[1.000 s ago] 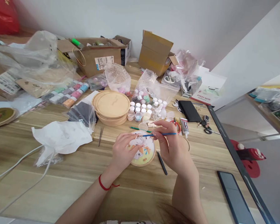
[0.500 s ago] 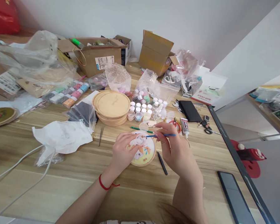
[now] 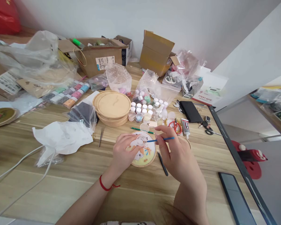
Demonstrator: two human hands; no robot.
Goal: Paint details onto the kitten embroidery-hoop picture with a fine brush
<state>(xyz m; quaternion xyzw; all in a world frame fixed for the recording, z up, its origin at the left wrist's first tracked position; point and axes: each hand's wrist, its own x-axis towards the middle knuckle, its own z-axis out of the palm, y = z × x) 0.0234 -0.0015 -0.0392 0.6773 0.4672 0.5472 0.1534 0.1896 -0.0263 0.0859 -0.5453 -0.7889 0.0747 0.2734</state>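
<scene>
A round wooden-rimmed picture [image 3: 144,161] with a white and yellow face and orange and blue shapes lies on the table in front of me. My left hand [image 3: 125,150], a red cord on its wrist, rests over the picture's left side, thumb and fingers spread around a small clear round container [image 3: 142,139] that they seem to hold. From the right, my right hand [image 3: 172,150] pinches a thin blue stick [image 3: 162,139], its tip at the container. Black tweezers [image 3: 163,164] lie just right of the picture. Behind it are a clear lid [image 3: 144,127] and a green pencil [image 3: 136,128].
Stacked wooden discs [image 3: 113,104] and white-capped jars [image 3: 144,107] stand behind the picture. Red pliers [image 3: 175,126], a glue tube [image 3: 185,127] and a black pouch [image 3: 190,111] lie right. A phone [image 3: 236,198] is near the right edge, crumpled white paper [image 3: 63,137] on the left.
My right hand has shifted slightly down and right, and the blue stick's tip has moved a little lower. More of the red pliers shows. My left hand has stayed about still.
</scene>
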